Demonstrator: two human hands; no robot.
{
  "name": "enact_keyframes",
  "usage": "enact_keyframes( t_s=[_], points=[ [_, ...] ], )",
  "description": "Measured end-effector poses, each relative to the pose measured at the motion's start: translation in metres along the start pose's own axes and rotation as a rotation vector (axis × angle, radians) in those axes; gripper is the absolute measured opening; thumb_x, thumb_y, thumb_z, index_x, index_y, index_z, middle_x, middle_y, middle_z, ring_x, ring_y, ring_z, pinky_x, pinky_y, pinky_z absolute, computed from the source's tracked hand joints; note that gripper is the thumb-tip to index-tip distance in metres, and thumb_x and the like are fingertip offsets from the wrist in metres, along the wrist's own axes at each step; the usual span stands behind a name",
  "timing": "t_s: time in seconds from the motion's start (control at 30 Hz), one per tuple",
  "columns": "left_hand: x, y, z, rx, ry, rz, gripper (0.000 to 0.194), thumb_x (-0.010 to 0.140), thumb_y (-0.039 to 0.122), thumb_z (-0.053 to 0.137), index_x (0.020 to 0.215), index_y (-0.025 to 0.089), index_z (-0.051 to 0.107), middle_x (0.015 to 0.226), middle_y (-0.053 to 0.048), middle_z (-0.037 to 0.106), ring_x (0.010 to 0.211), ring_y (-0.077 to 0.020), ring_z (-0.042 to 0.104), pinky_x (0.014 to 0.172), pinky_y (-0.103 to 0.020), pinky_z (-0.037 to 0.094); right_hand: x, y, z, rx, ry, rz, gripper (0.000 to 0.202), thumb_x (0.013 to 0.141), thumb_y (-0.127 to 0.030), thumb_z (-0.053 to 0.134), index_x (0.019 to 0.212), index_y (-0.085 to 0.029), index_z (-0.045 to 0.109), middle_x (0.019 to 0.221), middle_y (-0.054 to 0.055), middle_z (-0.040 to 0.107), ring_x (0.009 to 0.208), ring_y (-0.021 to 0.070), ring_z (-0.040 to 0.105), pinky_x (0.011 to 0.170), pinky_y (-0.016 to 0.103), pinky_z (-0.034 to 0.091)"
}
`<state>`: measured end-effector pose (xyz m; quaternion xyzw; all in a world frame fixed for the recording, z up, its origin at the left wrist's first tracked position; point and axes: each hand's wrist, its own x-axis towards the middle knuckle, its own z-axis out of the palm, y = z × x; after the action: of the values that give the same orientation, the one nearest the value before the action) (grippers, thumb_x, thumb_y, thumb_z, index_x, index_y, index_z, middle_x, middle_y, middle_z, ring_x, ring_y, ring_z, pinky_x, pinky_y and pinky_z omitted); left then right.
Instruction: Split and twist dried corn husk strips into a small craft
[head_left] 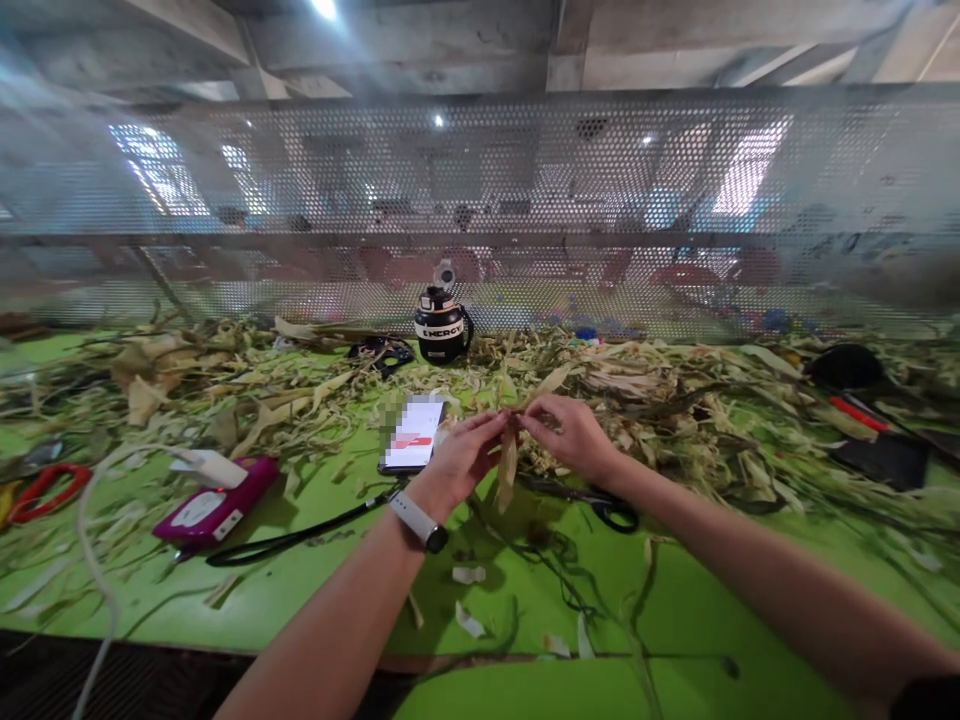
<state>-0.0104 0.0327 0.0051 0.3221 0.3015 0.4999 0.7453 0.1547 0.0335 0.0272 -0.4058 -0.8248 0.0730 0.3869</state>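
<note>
Both my hands meet over the middle of the green table, pinching a bundle of dried corn husk [508, 470] between them. My left hand [471, 450], with a watch [417, 520] on its wrist, grips the bundle from the left with closed fingers. From the right, my right hand [566, 432] pinches the same husk near its tied-looking middle. Strips stick out above and hang below the fingers. Just left of my left hand lies a lit phone [414, 432] with a black strap [300, 532]. Black-handled scissors [615, 512] lie under my right forearm.
Loose husk strips [667, 400] cover much of the green table [720, 610]. A black bottle [441, 325] stands at the back before a perforated metal screen [525, 200]. A purple power block [217, 505] with a white cable [94, 575] and red-handled scissors [49, 492] lie left.
</note>
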Motion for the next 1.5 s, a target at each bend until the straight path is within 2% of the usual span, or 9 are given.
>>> enact_keyframes(
  t_s=[0.17,0.27,0.4,0.5,0.67,0.9,1.07,1.17,1.5],
  points=[
    [-0.005,-0.003,0.011,0.135,0.123,0.042,0.022,0.059,0.028,0.076,0.072,0.016,0.063,0.064,0.003,0.06,0.053,-0.0061,0.052,0.044,-0.015,0.036,-0.003,0.004,0.007,-0.098,0.015,-0.075,0.02,0.086,-0.032,0.051,0.076,-0.018,0.061,0.071,0.003,0.065,0.07,0.015,0.057,0.071,0.026,0.038],
    [-0.003,-0.005,0.01,0.21,0.16,0.136,0.024,0.059,0.032,0.076,0.065,0.015,0.061,0.053,0.006,0.051,0.044,-0.0028,0.041,0.038,-0.014,0.025,-0.004,0.001,0.007,-0.124,0.019,-0.104,0.023,0.087,-0.035,0.05,0.077,-0.018,0.061,0.071,0.003,0.064,0.071,0.0156,0.057,0.07,0.027,0.038],
    [0.002,-0.005,0.005,0.252,0.201,0.167,0.026,0.057,0.037,0.075,0.063,0.015,0.062,0.049,0.006,0.047,0.041,-0.003,0.036,0.038,-0.016,0.022,-0.003,-0.002,-0.001,-0.172,0.069,-0.11,0.021,0.087,-0.033,0.048,0.091,-0.016,0.061,0.073,0.004,0.064,0.071,0.0163,0.056,0.072,0.029,0.039],
    [0.002,-0.003,0.005,0.265,0.211,0.14,0.026,0.056,0.037,0.075,0.065,0.015,0.064,0.049,0.006,0.046,0.041,-0.0033,0.036,0.039,-0.017,0.021,-0.001,0.001,-0.011,-0.277,0.111,-0.192,0.022,0.088,-0.027,0.045,0.101,-0.019,0.06,0.087,0.007,0.065,0.084,0.019,0.056,0.079,0.032,0.039],
    [-0.002,-0.001,0.009,0.284,0.172,0.094,0.028,0.056,0.038,0.074,0.065,0.013,0.065,0.049,0.005,0.045,0.042,-0.0032,0.035,0.04,-0.017,0.019,0.001,0.014,-0.013,-0.451,0.014,-0.336,0.029,0.084,-0.029,0.052,0.112,-0.018,0.055,0.111,0.01,0.06,0.1,0.0232,0.051,0.091,0.038,0.036],
    [-0.003,0.002,0.01,0.206,0.161,0.044,0.023,0.056,0.03,0.074,0.064,0.012,0.062,0.049,0.005,0.047,0.04,-0.0023,0.035,0.038,-0.016,0.019,-0.001,0.026,-0.007,-0.569,0.008,-0.396,0.016,0.087,-0.017,0.045,0.093,-0.017,0.06,0.083,0.006,0.064,0.082,0.0195,0.054,0.099,0.038,0.031],
    [-0.003,0.004,0.01,0.164,0.106,0.012,0.023,0.059,0.029,0.072,0.066,0.011,0.06,0.045,0.006,0.042,0.037,-0.0016,0.031,0.036,-0.016,0.017,0.0,0.026,-0.009,-0.561,0.046,-0.349,0.022,0.083,-0.024,0.052,0.103,-0.016,0.057,0.098,0.01,0.063,0.092,0.0226,0.053,0.1,0.041,0.031],
    [-0.003,0.005,0.01,0.145,0.079,-0.015,0.022,0.06,0.028,0.07,0.067,0.01,0.059,0.044,0.007,0.041,0.035,-0.0015,0.03,0.036,-0.016,0.016,0.0,0.027,-0.008,-0.572,0.023,-0.37,0.015,0.086,-0.02,0.047,0.094,-0.017,0.059,0.09,0.008,0.064,0.087,0.0207,0.054,0.098,0.039,0.033],
    [0.003,0.001,0.006,0.327,0.275,0.096,0.007,0.067,0.018,0.057,0.061,0.014,0.056,0.046,0.004,0.052,0.038,-0.004,0.037,0.039,-0.016,0.023,0.005,0.023,-0.016,-0.39,-0.118,-0.355,0.014,0.085,-0.019,0.047,0.091,-0.016,0.06,0.079,0.006,0.066,0.076,0.0186,0.059,0.095,0.04,0.036]
  ],
)
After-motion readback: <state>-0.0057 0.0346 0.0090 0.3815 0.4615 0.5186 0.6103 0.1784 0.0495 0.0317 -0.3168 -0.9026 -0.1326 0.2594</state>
